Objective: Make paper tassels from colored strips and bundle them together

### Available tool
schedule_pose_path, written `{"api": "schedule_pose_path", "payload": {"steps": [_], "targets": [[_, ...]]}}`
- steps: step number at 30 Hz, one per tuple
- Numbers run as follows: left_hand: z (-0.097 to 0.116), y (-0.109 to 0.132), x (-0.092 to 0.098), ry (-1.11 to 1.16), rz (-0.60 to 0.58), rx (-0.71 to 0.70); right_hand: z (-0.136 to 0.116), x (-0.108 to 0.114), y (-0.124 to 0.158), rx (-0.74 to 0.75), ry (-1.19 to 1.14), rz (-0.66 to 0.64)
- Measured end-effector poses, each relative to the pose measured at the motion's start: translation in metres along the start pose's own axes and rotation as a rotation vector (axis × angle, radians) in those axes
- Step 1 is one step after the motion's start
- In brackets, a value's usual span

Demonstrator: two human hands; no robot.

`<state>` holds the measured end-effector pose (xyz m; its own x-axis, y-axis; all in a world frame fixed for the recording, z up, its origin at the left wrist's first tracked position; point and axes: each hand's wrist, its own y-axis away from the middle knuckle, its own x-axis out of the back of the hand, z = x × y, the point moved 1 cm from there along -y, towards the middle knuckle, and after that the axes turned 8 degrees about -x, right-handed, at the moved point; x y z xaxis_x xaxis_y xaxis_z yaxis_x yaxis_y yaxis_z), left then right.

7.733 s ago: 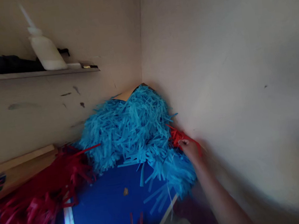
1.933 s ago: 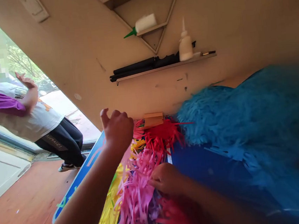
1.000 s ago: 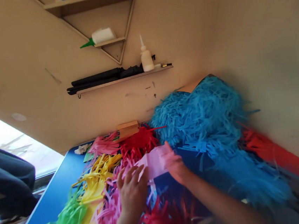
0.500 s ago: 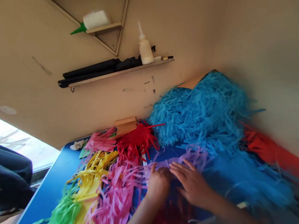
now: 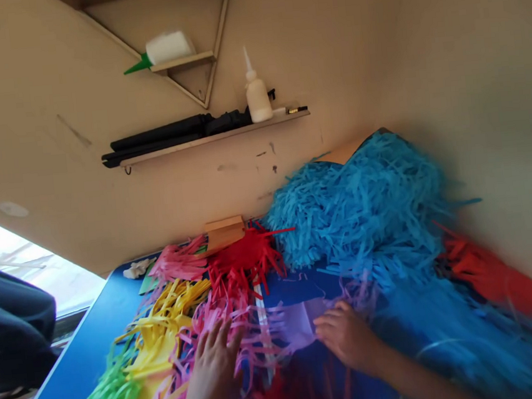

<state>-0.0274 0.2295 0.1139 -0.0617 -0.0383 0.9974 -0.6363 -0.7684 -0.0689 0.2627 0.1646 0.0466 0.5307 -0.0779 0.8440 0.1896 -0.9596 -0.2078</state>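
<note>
Crowding the far-right corner of the tabletop (image 5: 88, 336), blue fringe (image 5: 364, 196) heaps beside beige walls (image 5: 308, 51). Left hand (image 5: 213, 371), fingers apart, covers pink strips (image 5: 200, 319); right hand (image 5: 347, 334) touches lilac paper (image 5: 299, 323), grip unclear.

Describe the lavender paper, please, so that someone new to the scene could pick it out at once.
On the blue table, find the big turquoise heap. The lavender paper lies left of its near part, by the right hand. Its pale purple, smooth middle with strips at both ends sets it apart from the neighbouring pink fringe and red fringe.
</note>
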Motion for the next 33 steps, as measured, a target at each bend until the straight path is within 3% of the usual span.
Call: {"api": "schedule_pose_path", "payload": {"steps": [2,4,5,7,11,15,21,33], "targets": [[0.029,-0.008,0.001,0.184,0.025,-0.132,-0.003,-0.001,-0.003,0.01,-0.02,0.012],[0.063,-0.022,-0.008,0.392,-0.029,-0.27,-0.004,0.0,-0.005,0.012,-0.024,-0.024],[0.077,-0.029,-0.016,0.457,-0.078,-0.293,-0.003,0.001,-0.005,0.0,-0.02,-0.051],[0.093,-0.043,-0.033,0.479,-0.133,-0.202,-0.001,0.005,-0.006,-0.05,-0.009,-0.106],[0.085,-0.053,-0.056,0.423,-0.127,-0.019,0.007,0.014,-0.009,-0.26,-0.039,-0.134],[0.074,-0.059,-0.058,0.384,-0.135,0.043,0.01,0.015,-0.021,-0.492,-0.017,-0.046],[0.079,-0.072,-0.059,0.281,-0.132,0.176,0.008,0.007,-0.025,-0.476,0.124,0.029],[0.085,-0.075,-0.055,0.166,-0.217,0.246,0.015,0.003,-0.027,-0.515,0.123,0.013]]}}
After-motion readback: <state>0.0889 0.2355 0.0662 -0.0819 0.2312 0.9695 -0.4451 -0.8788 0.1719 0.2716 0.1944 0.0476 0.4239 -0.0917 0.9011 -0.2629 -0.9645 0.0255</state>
